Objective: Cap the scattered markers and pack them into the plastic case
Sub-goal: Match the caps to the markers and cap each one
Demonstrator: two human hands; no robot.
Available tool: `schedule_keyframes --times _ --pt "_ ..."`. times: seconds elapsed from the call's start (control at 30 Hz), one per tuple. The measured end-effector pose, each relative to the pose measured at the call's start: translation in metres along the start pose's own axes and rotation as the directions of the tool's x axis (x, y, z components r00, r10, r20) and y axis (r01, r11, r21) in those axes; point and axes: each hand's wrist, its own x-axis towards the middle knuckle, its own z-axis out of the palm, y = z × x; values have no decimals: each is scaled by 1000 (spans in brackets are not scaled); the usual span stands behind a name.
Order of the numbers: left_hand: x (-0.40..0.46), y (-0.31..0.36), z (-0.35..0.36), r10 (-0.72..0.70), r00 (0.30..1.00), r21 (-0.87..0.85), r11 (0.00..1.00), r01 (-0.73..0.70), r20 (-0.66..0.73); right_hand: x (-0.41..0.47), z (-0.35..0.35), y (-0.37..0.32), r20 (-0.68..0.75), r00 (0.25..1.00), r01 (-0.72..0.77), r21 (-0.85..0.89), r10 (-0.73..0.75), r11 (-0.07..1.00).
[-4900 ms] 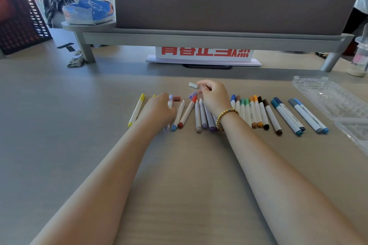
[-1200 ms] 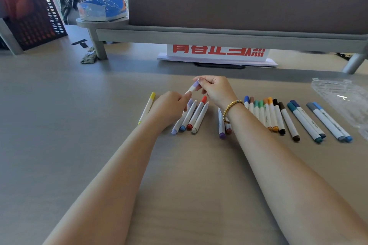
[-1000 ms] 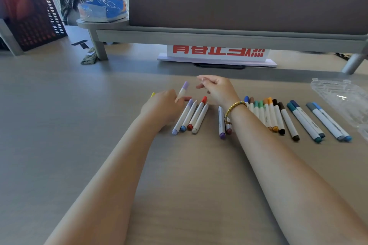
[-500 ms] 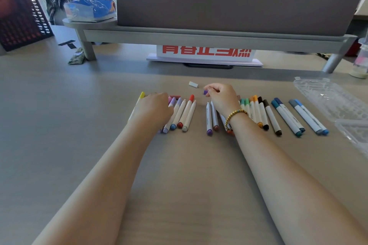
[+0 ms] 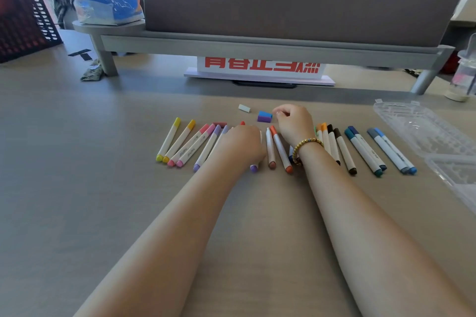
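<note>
Two bare forearms are seen reaching forward from the near edge over a pale wood-grain table (image 5: 77,188). The left hand (image 5: 243,144) is laid knuckles-up across the middle of a row of markers, its fingers curled downward; whether anything is gripped beneath it cannot be told, though a purple marker end (image 5: 254,168) shows just below its heel. The right hand (image 5: 295,122), with a beaded bracelet (image 5: 306,143) at the wrist, is held with fingers curled loosely inward just past the row; nothing is plainly seen between them. The markers are spread side by side, caps pointing away: two yellow markers (image 5: 172,139) at the far left, two pink markers (image 5: 192,145) next, a lilac marker (image 5: 207,148), then a brown-ended marker (image 5: 270,149) and an orange marker (image 5: 281,149) between the hands. To the right are found an orange-capped and dark brown group (image 5: 340,149), two teal markers (image 5: 364,149) and a grey and a blue marker (image 5: 391,150). Just beyond the row, loose caps are lying: a blue cap touching a purple cap (image 5: 264,116), and a white cap (image 5: 244,108) near them. The clear plastic case (image 5: 422,128) is set open at the right edge, apart from the markers. Farther back stand a grey monitor riser (image 5: 257,46), a red-lettered sign (image 5: 261,67) under it, a red mesh basket (image 5: 23,13) at the far left and a jar (image 5: 465,72) at the far right
</note>
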Motion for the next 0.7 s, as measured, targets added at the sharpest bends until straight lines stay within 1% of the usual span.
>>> schedule_keyframes --times 0.07,0.13,0.2,0.23,0.3,0.37,0.4,0.53,0.6,0.63,0.67,0.7 --pt "0 -2 2 13 1000 5 1000 -13 5 6 3 3 22 998 61 -100 -59 993" --pt "-2 -4 3 8 1000 27 1000 -8 -5 12 5 6 53 995 94 -192 -85 977" --pt "-1 -6 4 -8 1000 -11 1000 8 -1 16 6 6 98 990 126 -301 -101 945" --pt "1 -7 5 -28 1000 -67 997 27 -11 17 7 5 117 987 141 -350 -106 926" --pt "4 -11 4 -87 996 -237 968 78 -30 18 9 2 132 984 166 -433 -120 886" --pt "5 -15 0 -147 988 -403 908 117 -44 20 12 0 142 982 179 -488 -124 854" --pt "5 -17 -2 -162 985 -458 881 119 -55 21 13 0 153 981 179 -508 -116 842" --pt "6 -22 -2 -152 984 -560 825 77 -89 22 13 -1 189 978 184 -573 -90 798" --pt "6 -24 -1 -127 987 -597 801 46 -94 22 13 0 187 976 197 -558 -109 806" --pt "7 -25 0 -116 990 -622 782 39 -84 23 13 0 166 980 181 -506 -111 843" --pt "8 -27 0 -105 992 -639 768 39 -66 23 11 0 134 986 143 -408 -96 902" --pt "9 -28 0 -94 995 -643 765 44 -43 23 8 -1 109 992 92 -267 -65 959"
